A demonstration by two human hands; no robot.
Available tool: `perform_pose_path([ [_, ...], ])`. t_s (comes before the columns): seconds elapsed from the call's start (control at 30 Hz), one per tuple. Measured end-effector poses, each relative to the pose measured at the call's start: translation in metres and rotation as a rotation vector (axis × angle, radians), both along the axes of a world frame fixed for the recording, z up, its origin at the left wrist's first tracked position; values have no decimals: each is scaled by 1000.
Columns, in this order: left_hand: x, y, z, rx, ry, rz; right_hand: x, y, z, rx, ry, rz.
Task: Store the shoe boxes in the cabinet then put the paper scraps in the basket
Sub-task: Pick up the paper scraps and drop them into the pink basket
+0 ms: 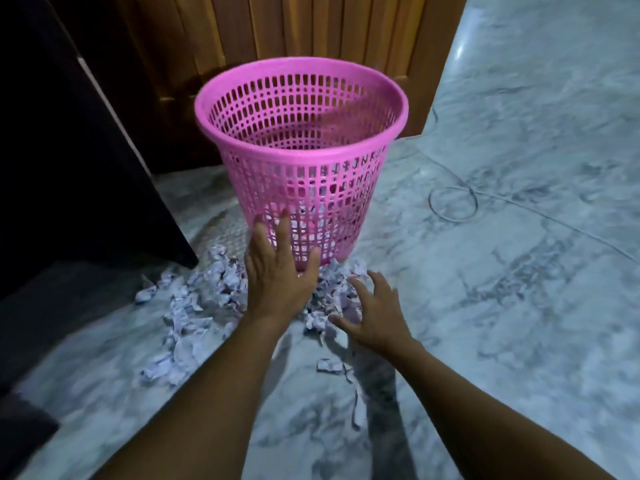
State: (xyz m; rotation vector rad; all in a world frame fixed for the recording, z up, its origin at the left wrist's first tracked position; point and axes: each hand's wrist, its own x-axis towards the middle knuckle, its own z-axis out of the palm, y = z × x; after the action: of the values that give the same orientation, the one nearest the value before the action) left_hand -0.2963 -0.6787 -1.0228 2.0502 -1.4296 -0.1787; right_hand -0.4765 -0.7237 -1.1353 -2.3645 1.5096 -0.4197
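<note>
Nothing gripped yet; tip-over and missed-scrap risk.
Most paper scraps lie left of and under the left hand, which is splayed flat and empty. The basket wall is at its fingertips, contact unclear, so a hard sweep could tip it. The right hand is splayed, loosely bent and empty. Strays back by the wrists likely get missed.

Glossy grey marble floor. Wooden door beyond left hand, dark furniture to its left. Cable loop beyond right hand.
</note>
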Motion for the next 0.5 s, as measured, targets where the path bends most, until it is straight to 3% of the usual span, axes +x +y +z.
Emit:
perform_pose_path([
  [0.2,6,24,-51,304,-52,-104,7,-30,-6,197,172,67],
  [0.37,27,22,-68,428,57,12,36,-42,-18,80,51,209],
  [0.5,45,21,-85,484,15,10,49,-37,-31,-4,169,203],
])
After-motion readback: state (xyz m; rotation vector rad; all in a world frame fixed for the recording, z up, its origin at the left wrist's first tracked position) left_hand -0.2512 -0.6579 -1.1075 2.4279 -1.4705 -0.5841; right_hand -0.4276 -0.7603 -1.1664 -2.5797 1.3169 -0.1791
